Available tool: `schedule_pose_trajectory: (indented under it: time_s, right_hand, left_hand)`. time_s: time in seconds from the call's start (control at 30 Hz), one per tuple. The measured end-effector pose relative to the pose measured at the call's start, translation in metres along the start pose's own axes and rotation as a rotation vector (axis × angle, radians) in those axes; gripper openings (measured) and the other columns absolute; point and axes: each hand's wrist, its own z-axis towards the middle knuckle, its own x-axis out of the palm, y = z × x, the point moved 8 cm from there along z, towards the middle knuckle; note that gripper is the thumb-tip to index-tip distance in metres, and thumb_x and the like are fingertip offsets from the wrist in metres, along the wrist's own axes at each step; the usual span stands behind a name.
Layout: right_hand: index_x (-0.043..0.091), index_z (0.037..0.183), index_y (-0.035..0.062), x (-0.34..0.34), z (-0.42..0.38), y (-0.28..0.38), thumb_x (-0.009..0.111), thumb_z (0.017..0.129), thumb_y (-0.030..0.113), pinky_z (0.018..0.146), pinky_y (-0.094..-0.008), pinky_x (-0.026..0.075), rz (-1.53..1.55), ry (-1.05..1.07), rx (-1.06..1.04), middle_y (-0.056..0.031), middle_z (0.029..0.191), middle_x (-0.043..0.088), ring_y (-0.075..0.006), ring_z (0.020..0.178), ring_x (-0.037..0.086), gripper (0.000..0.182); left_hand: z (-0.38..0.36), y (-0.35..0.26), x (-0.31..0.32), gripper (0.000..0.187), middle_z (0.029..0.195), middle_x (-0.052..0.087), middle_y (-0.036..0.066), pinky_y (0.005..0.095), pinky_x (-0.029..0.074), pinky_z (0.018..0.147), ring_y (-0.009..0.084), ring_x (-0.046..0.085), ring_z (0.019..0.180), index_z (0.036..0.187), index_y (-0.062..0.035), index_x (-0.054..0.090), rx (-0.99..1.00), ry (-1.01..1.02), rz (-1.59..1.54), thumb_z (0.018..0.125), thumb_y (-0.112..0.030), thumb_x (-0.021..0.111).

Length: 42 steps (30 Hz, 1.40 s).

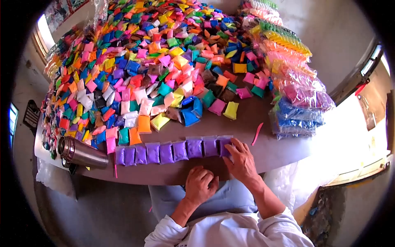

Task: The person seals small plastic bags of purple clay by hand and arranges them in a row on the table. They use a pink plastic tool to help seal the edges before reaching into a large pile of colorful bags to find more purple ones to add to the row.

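A row of joined purple packets (166, 153) in clear film lies along the front of the table. My right hand (242, 161) is at the row's right end, fingers and thumb gripping the last purple packet (223, 146). Closed in a loose fist, my left hand (200, 183) is at the table's front edge, below the row and apart from it. Its curled fingers hide whatever might be inside.
A big heap of colourful packets (164, 61) covers the back of the brown table (242, 119). Stacked bagged packets (298, 107) stand at the right. A steel flask (84, 153) lies at the left. Pink strips (257, 134) lie near the row's ends.
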Motion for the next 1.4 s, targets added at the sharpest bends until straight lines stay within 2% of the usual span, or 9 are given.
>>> schedule_pose_trajectory:
  time_s: [0.47, 0.6, 0.7, 0.83, 1.0, 1.13, 1.27, 1.3, 1.4]
  right_hand:
    - [0.063, 0.100, 0.0020, -0.009, 0.048, -0.005, 0.072, 0.071, 0.014, 0.094, -0.0417, 0.045, -0.056, 0.096, -0.052, -0.0146, 0.116, 0.059, -0.0366, 0.106, 0.056, 0.033]
    - [0.059, 0.096, 0.0012, -0.014, 0.097, 0.011, 0.064, 0.078, 0.011, 0.083, -0.0456, 0.048, 0.030, 0.064, -0.218, -0.0171, 0.101, 0.060, -0.0384, 0.096, 0.057, 0.021]
    - [0.061, 0.101, -0.0015, 0.006, 0.152, 0.012, 0.062, 0.080, 0.007, 0.082, -0.0420, 0.050, 0.111, 0.091, -0.243, -0.0193, 0.105, 0.062, -0.0377, 0.097, 0.060, 0.022]
    - [0.059, 0.104, 0.0013, 0.039, 0.231, 0.017, 0.057, 0.083, 0.004, 0.081, -0.0429, 0.050, 0.171, -0.120, -0.392, -0.0218, 0.102, 0.063, -0.0390, 0.098, 0.061, 0.021]
    - [0.059, 0.105, 0.0022, 0.082, 0.326, 0.014, 0.052, 0.085, 0.002, 0.080, -0.0451, 0.050, 0.201, -0.046, -0.276, -0.0204, 0.106, 0.062, -0.0412, 0.096, 0.061, 0.022]
    - [0.057, 0.112, 0.0005, 0.105, 0.382, 0.022, 0.046, 0.086, -0.001, 0.081, -0.0459, 0.049, 0.191, -0.145, -0.304, -0.0206, 0.111, 0.060, -0.0414, 0.098, 0.060, 0.028]
    - [0.053, 0.129, 0.0035, 0.131, 0.416, -0.001, 0.048, 0.088, 0.001, 0.096, -0.0418, 0.045, 0.128, -0.251, -0.351, -0.0138, 0.129, 0.054, -0.0363, 0.118, 0.053, 0.041]
    - [0.052, 0.133, 0.0099, 0.135, 0.421, -0.013, 0.053, 0.085, 0.002, 0.101, -0.0406, 0.042, 0.106, -0.079, -0.214, -0.0103, 0.138, 0.048, -0.0328, 0.123, 0.050, 0.048]
    - [0.054, 0.133, 0.0159, 0.138, 0.417, -0.043, 0.056, 0.080, 0.003, 0.100, -0.0404, 0.044, -0.178, 0.004, -0.150, -0.0099, 0.139, 0.047, -0.0326, 0.122, 0.051, 0.054]
  left_hand:
    - [-0.003, 0.001, -0.002, 0.015, 0.078, 0.061, 0.007, 0.0426, 0.048, 0.081, 0.0289, 0.060, 0.080, 0.070, -0.0068, 0.058, -0.011, -0.022, -0.019, 0.071, -0.012, 0.071]
    - [-0.005, 0.005, 0.005, 0.012, 0.079, 0.062, 0.007, 0.0436, 0.048, 0.081, 0.0296, 0.061, 0.080, 0.071, -0.0069, 0.060, -0.038, 0.040, -0.025, 0.070, -0.012, 0.071]
    - [-0.004, 0.004, 0.001, 0.012, 0.079, 0.062, 0.006, 0.0449, 0.048, 0.081, 0.0302, 0.061, 0.077, 0.070, -0.0084, 0.060, -0.011, -0.030, -0.045, 0.071, -0.012, 0.071]
    - [-0.003, 0.003, -0.002, 0.014, 0.079, 0.060, 0.005, 0.0430, 0.049, 0.084, 0.0274, 0.060, 0.079, 0.075, -0.0092, 0.058, -0.027, -0.020, -0.018, 0.074, -0.013, 0.071]
    - [-0.004, 0.007, 0.004, 0.015, 0.079, 0.058, 0.004, 0.0422, 0.049, 0.085, 0.0242, 0.060, 0.078, 0.075, -0.0097, 0.057, -0.063, 0.078, -0.044, 0.075, -0.013, 0.072]
    - [-0.002, 0.007, 0.003, 0.014, 0.080, 0.058, 0.002, 0.0400, 0.048, 0.087, 0.0218, 0.060, 0.075, 0.075, -0.0105, 0.057, -0.030, 0.069, -0.085, 0.076, -0.015, 0.071]
    - [-0.004, 0.011, 0.007, 0.017, 0.082, 0.060, 0.002, 0.0433, 0.048, 0.085, 0.0231, 0.060, 0.072, 0.074, -0.0099, 0.055, -0.055, 0.121, -0.119, 0.076, -0.016, 0.071]
    - [-0.003, 0.011, 0.007, 0.017, 0.081, 0.060, 0.001, 0.0435, 0.048, 0.085, 0.0232, 0.060, 0.072, 0.073, -0.0098, 0.055, -0.051, 0.121, -0.124, 0.076, -0.017, 0.071]
    - [0.004, 0.010, -0.001, 0.015, 0.080, 0.059, 0.001, 0.0377, 0.048, 0.086, 0.0194, 0.060, 0.070, 0.074, -0.0106, 0.057, -0.031, 0.067, -0.099, 0.076, -0.018, 0.070]
